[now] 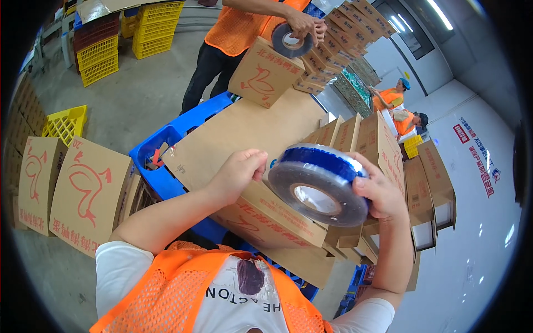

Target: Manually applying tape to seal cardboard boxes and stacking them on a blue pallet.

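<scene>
Head view: a tape roll (311, 176) is held above a carton (266, 222), the right hand (383, 191) curled around its edge, seemingly leaving the core (316, 200) clear. Beside it, the left hand (244, 169) is closed; whether on tape, I cannot tell. The roll's holed face tips toward the viewer, long axis slanting down rightward.

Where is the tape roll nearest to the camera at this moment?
In the head view, the tape roll is just right of centre, held in the right hand, with the left hand to its left and cardboard boxes beyond it.
</scene>
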`<state>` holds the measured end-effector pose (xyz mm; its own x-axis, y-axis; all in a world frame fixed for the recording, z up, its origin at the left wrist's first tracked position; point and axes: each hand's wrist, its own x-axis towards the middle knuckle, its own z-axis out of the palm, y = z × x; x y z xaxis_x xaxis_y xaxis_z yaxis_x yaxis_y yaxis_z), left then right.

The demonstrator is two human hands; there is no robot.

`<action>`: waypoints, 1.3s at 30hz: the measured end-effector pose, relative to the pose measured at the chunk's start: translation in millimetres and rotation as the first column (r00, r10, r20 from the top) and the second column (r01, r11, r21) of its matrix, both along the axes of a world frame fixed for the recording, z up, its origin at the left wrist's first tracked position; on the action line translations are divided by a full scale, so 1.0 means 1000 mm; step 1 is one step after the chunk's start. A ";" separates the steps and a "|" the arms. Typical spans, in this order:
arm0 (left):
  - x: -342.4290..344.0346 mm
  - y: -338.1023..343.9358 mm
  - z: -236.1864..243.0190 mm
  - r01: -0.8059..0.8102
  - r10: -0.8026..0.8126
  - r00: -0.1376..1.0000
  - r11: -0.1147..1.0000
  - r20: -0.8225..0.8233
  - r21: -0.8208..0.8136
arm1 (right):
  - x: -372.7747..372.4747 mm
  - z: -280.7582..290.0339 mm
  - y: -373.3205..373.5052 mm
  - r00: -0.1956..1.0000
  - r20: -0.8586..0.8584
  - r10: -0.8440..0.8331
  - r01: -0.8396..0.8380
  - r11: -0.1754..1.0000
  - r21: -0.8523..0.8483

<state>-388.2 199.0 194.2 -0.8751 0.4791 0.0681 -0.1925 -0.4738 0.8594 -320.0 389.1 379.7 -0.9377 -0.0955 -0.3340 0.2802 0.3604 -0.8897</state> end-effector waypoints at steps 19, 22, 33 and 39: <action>-0.001 0.000 0.000 -0.041 0.025 0.994 0.989 -0.109 -0.145 | 0.053 -0.032 0.062 0.992 -0.026 -0.120 0.112 0.973 -0.203; -0.003 -0.004 0.006 0.026 -0.031 0.997 0.997 -0.067 -0.077 | 0.060 -0.023 0.079 0.985 0.039 -0.167 0.171 0.973 -0.157; -0.008 -0.038 -0.002 0.183 -0.185 0.979 0.983 0.087 0.032 | 0.060 -0.026 0.065 0.998 0.032 -0.057 0.060 0.993 -0.106; -0.012 -0.051 -0.038 0.105 -0.102 0.954 0.994 0.283 0.003 | 0.044 -0.031 0.047 0.995 0.015 -0.102 0.102 0.994 -0.034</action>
<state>-400.1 148.0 155.9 -0.8034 0.5672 -0.1811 -0.4756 -0.4285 0.7683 -275.7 436.4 348.6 -0.9387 -0.0111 -0.3446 0.3258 0.2984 -0.8971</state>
